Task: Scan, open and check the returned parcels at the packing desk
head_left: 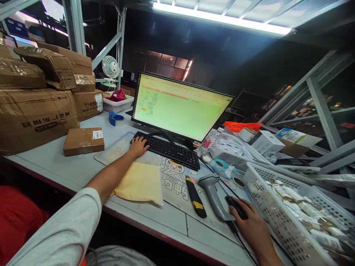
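My left hand (138, 145) rests with spread fingers on the left end of a black keyboard (169, 149). A monitor (179, 107) with a green spreadsheet stands behind the keyboard. My right hand (251, 221) curls over a black mouse (235, 207) at the desk's right front. Beside the mouse lies a grey barcode scanner (215, 195), and left of that a black and yellow utility knife (196, 197). A yellow padded envelope (140, 183) lies by my left forearm on a printed desk mat (177, 184).
Stacked cardboard boxes (36, 107) fill the left side, and a small parcel (83, 141) sits in front of them. A white mesh basket (291, 210) of wrapped items stands at the right. Tape rolls (222, 164), a blue tape dispenser (115, 118), a small fan (110, 68) and metal shelving (318, 99) surround the desk.
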A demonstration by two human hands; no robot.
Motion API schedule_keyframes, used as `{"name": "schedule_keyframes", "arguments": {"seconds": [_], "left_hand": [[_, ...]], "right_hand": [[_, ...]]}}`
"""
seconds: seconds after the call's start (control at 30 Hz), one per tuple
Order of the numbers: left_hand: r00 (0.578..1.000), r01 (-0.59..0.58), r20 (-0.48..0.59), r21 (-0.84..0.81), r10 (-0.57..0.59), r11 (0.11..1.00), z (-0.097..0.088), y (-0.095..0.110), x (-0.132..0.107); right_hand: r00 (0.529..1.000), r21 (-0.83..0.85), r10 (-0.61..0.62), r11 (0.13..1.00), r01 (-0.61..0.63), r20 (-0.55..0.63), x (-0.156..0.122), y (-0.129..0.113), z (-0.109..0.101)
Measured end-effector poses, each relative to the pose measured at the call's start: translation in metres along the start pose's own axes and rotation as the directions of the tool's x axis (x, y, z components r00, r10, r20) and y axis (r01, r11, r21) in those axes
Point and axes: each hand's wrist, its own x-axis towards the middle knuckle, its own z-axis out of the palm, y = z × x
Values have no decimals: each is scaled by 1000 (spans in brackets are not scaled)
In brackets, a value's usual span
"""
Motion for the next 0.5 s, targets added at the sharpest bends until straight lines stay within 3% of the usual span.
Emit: {"name": "schedule_keyframes", "arguments": {"seconds": [0.5], "left_hand": [[999,15,-34,35,-14,999,-2,3,-1]], "right_hand": [[999,59,0,998,-3,44,1,11,10]]}}
